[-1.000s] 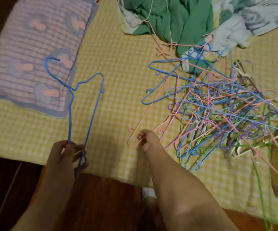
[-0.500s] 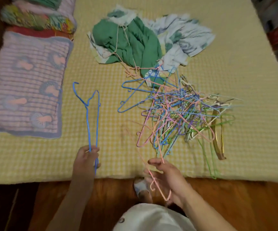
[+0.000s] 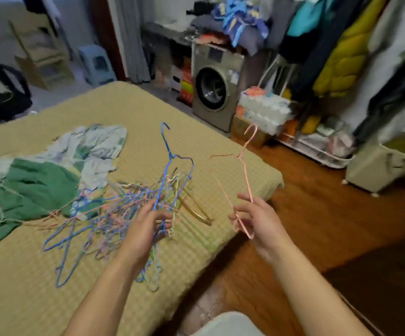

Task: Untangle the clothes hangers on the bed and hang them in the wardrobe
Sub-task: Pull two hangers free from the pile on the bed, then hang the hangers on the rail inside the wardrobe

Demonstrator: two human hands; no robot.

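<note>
The left hand [image 3: 148, 223] is gripping a thin blue wire hanger [image 3: 172, 166] by its bottom, hook pointing up, over the tangled pile of hangers [image 3: 104, 214] on the bed [image 3: 148, 112]. The right hand [image 3: 257, 219] is pinching a pale pink hanger [image 3: 245, 166] w/ fingers curled, held upright just off the bed's right edge, toward the clothes rack [image 3: 342, 57] at far right.

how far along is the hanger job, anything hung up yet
Early. Two hangers are freed: the left hand holds a blue hanger, the right hand a pink hanger, both lifted clear. Neither is hung; the clothes rack stands across the floor. The tangled pile lies on the bed, so most untangling remains.
</note>
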